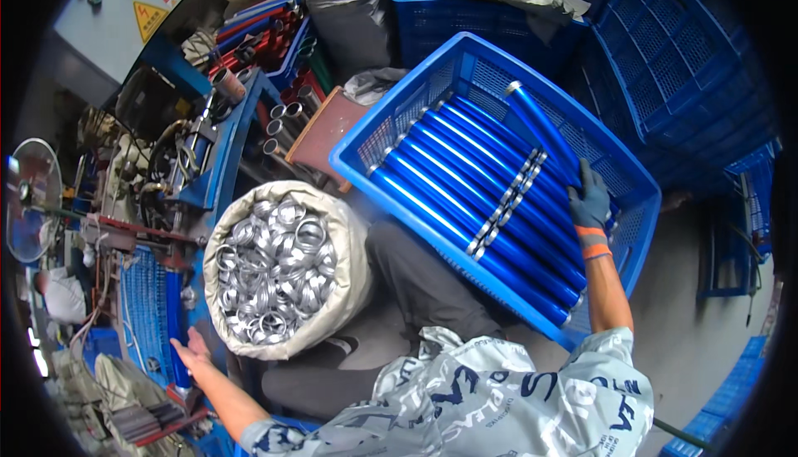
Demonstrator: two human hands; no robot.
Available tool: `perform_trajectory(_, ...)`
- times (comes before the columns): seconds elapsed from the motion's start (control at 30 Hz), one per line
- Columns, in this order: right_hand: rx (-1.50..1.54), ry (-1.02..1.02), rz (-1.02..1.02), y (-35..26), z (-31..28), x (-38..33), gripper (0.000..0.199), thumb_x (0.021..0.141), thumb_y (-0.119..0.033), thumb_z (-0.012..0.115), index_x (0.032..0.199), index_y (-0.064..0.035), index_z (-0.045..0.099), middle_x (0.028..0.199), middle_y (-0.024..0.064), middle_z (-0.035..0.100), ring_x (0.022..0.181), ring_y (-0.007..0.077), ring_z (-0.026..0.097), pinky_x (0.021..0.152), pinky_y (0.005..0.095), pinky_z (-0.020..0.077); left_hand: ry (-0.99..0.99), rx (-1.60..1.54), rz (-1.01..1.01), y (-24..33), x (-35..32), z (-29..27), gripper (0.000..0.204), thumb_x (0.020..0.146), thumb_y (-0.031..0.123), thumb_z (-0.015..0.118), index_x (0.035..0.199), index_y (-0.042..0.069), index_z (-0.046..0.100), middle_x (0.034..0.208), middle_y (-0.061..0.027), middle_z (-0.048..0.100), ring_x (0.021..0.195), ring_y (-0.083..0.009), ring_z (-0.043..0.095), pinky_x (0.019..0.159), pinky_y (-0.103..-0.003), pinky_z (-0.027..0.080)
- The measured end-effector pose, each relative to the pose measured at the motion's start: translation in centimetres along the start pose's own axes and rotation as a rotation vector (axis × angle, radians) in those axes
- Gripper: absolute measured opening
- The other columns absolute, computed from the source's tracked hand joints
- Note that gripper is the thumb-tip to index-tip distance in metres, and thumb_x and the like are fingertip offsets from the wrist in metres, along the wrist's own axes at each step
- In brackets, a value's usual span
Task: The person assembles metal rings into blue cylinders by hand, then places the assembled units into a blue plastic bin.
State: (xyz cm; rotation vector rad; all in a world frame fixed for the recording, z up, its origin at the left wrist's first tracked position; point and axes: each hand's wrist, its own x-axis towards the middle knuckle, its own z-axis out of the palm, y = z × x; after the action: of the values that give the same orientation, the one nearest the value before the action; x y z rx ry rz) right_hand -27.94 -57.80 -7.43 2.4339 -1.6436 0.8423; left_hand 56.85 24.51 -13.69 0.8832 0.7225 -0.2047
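Note:
My right hand (591,198), in a grey glove with an orange cuff, is closed around the near end of a shiny blue metal tube (539,125). That tube lies slanted over other blue tubes (449,179) with silver ends, stacked side by side in a blue plastic crate (371,130). My left hand (194,352) is bare, its fingers spread apart, at the lower left. Right beside it an upright blue tube (174,324) stands at the machine; whether the fingertips touch it I cannot tell.
A pale sack (356,249) full of silver metal rings (278,270) stands between my arms. A machine (187,166) with hoses runs along the left, by a fan (33,199). Stacked blue crates (665,66) rise at the right. Bare metal tubes (283,129) stand behind the sack.

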Motion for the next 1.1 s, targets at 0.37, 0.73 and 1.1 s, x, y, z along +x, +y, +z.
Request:
perform_trajectory(0.37,-0.150,-0.342,-0.054,-2.7,30.5,13.6,0.081,0.093,-0.032,0.087,0.168,-0.0289,0.057,0.139,0.0125,0.073,0.123,0.0358,0.074,0.105,0.0541,0.0572,0.379,0.513,0.592,-9.4,-26.2,-12.9,0.052,0.112,0.045,0.078,0.145,0.004,0.071,0.140,-0.0094,0.082,0.121,-0.0204,0.081,0.091,-0.031,0.064)
perform_trajectory(0.73,0.243,-0.176,-0.129,-2.8,35.0,13.3,0.039,0.098,-0.027,0.078,0.133,-0.0104,0.082,0.140,0.0157,0.079,0.132,0.0378,0.071,0.113,0.0583,0.0505,0.548,1.174,0.459,-14.7,-16.5,2.7,0.048,0.111,0.043,0.074,0.111,-0.004,0.082,0.105,-0.0196,0.085,0.098,-0.0320,0.082,0.080,-0.044,0.062)
perform_trajectory(1.1,1.298,-0.273,-0.994,-47.9,4.5,2.1,0.064,0.097,-0.033,0.084,0.152,-0.0036,0.070,0.147,0.0242,0.072,0.131,0.0454,0.070,0.114,0.0536,0.0559,0.856,1.435,0.160,-21.7,-29.9,-34.3,0.059,0.110,0.047,0.073,0.122,-0.010,0.080,0.116,-0.0298,0.084,0.113,-0.0448,0.081,0.093,-0.057,0.063)
